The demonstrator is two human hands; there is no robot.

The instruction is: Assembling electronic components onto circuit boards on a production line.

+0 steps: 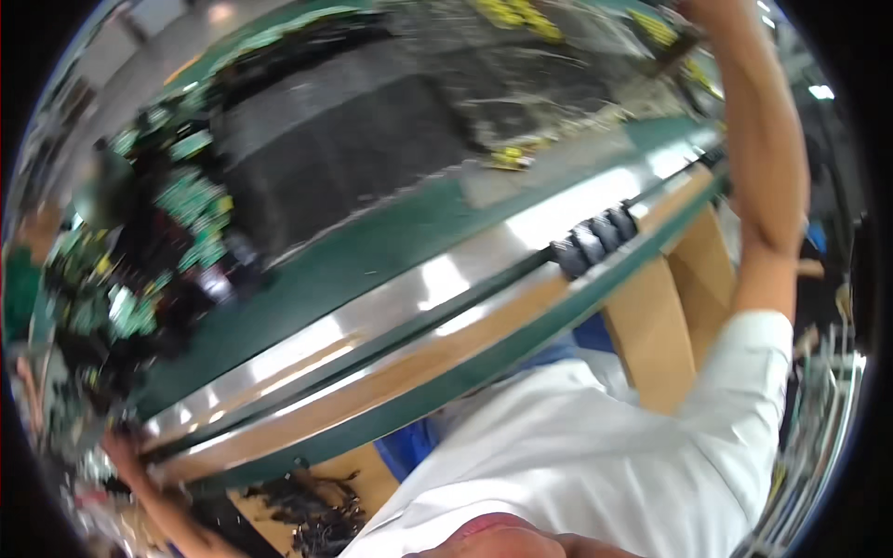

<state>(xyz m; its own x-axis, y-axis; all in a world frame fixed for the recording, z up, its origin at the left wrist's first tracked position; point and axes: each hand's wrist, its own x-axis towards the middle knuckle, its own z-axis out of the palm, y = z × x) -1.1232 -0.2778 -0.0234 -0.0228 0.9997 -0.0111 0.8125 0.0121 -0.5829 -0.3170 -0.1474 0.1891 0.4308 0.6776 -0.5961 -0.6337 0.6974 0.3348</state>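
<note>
My right arm reaches up along the right side to the far edge of the bench. There my right hand (704,9) is mostly cut off by the top of the picture. A dark, narrow thing (677,58) lies just below that hand; whether the fingers hold it I cannot make out. At the lower left, my left hand (119,448) is at the end of the metal rail (326,337), beside a small dark thing. Motion smears its fingers, so their pose is unclear. Several black rolled pieces (595,242) sit side by side on the rail.
Green circuit boards (191,214) are heaped on the bench's left. Black sheets (344,139) and clear plastic film (539,88) with yellow parts cover its far side. Below the green front edge (437,395) stand cardboard boxes (651,335), one with black pieces (312,511). Another person (23,288) is at far left.
</note>
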